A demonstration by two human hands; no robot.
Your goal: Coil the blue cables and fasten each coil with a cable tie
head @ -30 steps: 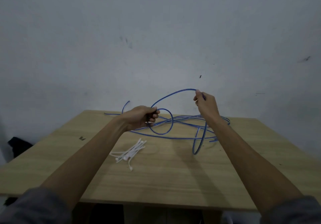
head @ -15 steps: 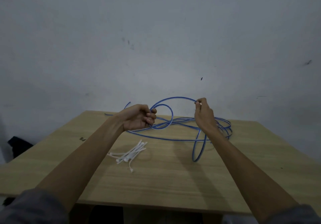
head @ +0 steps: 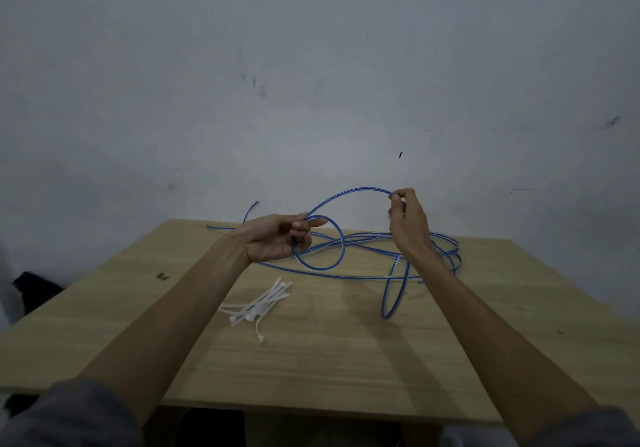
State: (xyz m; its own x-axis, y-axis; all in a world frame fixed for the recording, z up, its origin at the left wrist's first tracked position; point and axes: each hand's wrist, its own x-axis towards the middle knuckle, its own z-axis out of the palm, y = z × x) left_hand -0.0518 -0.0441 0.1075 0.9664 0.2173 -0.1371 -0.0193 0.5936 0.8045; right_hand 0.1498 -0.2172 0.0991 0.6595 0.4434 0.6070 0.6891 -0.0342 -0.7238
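Blue cable (head: 349,193): light, springy, likely slippery. Left hand (head: 277,238) grips a small loop; right hand (head: 407,219) pinches the arc above the worktop (head: 346,360).

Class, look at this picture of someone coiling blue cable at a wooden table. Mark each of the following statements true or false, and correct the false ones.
1. The right hand pinches the blue cable at the top of a raised arc. True.
2. The left hand holds a small loop of cable. True.
3. The white cable ties are already fastened round a coil. False: they lie loose in a bunch on the table, touching no cable.
4. All of the cable is lifted off the table. False: most of it lies in loose strands on the tabletop behind the hands.
5. The right hand holds a cable tie. False: it holds only cable.
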